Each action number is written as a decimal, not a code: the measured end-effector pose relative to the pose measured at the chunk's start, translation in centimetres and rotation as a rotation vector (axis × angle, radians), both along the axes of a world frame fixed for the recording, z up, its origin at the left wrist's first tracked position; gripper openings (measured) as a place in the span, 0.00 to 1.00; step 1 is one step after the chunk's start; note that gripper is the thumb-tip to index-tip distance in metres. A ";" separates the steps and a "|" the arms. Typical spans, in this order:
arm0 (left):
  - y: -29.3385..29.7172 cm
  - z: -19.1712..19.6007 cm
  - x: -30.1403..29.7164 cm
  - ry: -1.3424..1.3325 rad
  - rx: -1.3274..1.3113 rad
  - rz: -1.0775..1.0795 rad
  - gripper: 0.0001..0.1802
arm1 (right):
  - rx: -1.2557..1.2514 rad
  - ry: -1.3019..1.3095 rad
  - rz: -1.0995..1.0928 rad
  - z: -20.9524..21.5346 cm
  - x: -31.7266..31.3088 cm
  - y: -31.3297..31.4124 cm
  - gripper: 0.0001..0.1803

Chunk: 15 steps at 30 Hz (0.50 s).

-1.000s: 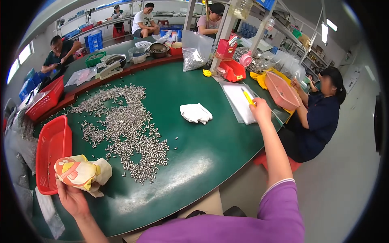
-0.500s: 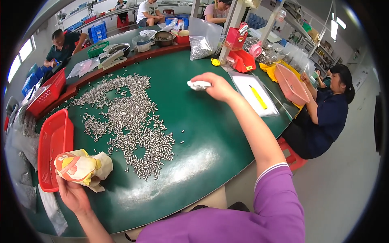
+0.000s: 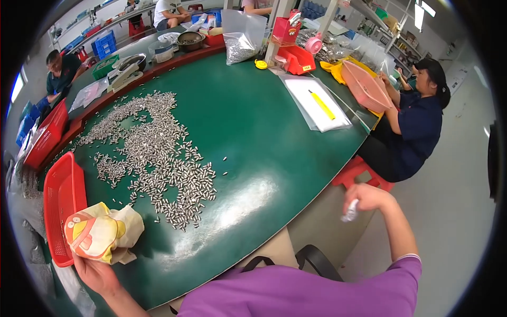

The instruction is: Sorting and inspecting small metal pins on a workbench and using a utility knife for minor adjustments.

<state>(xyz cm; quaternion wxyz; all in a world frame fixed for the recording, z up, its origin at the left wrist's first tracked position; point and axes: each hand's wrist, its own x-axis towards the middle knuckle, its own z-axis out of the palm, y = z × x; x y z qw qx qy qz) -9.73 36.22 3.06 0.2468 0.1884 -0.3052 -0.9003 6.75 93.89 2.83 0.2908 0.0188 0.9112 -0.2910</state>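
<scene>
My left hand [image 3: 99, 273] grips a cream cloth [image 3: 100, 232] printed with an orange and yellow cartoon bird. The cloth is bunched up beside a red plastic basket [image 3: 78, 185] at the table's left. In my right hand [image 3: 374, 197], closed, is a crumpled white wad [image 3: 349, 211]; whether it is tissue or plastic I cannot tell. That hand is out past the table's right edge, above the floor near a red stool [image 3: 372, 177]. Many small silvery metal pins [image 3: 153, 142] lie spread over the left half of the green table [image 3: 248, 116].
A clear bag of metal parts [image 3: 243, 45], a red bin [image 3: 296, 59] and a yellow tape measure [image 3: 261, 64] stand along the back. White sheets with a yellow cutter [image 3: 322, 104] lie at right. A co-worker [image 3: 420, 119] sits there holding a pink basket [image 3: 364, 87].
My right hand has swung from above the table's middle rightward and toward me, past the edge, still with the white wad. My left hand keeps the cloth beside the basket. The view has shifted.
</scene>
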 end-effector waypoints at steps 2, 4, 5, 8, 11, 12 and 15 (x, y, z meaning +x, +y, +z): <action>-5.2 -3.1 -0.1 0.789 -0.188 -0.863 0.25 | 0.081 -0.080 -0.284 1.3 3.6 2.1 0.24; -4.0 -2.0 0.5 0.792 -0.200 -0.883 0.25 | -0.128 0.322 -0.398 2.9 3.3 2.0 0.22; -1.7 -0.6 0.4 0.409 -0.106 -0.472 0.26 | -0.206 0.554 -0.345 3.1 1.7 2.1 0.22; -0.9 0.6 -0.1 0.048 -0.047 -0.060 0.27 | -0.146 0.835 -0.252 3.2 -7.8 -1.2 0.26; -1.4 1.0 -0.7 0.147 -0.031 -0.112 0.26 | 0.020 0.971 -0.180 1.6 -18.0 -5.2 0.30; -1.7 1.2 -0.7 0.198 -0.020 -0.151 0.26 | 0.049 1.054 -0.121 0.1 -21.6 -5.1 0.29; 4.4 5.8 0.2 0.115 -0.124 -0.075 0.25 | 0.129 1.012 -0.186 -3.2 -27.7 -5.4 0.18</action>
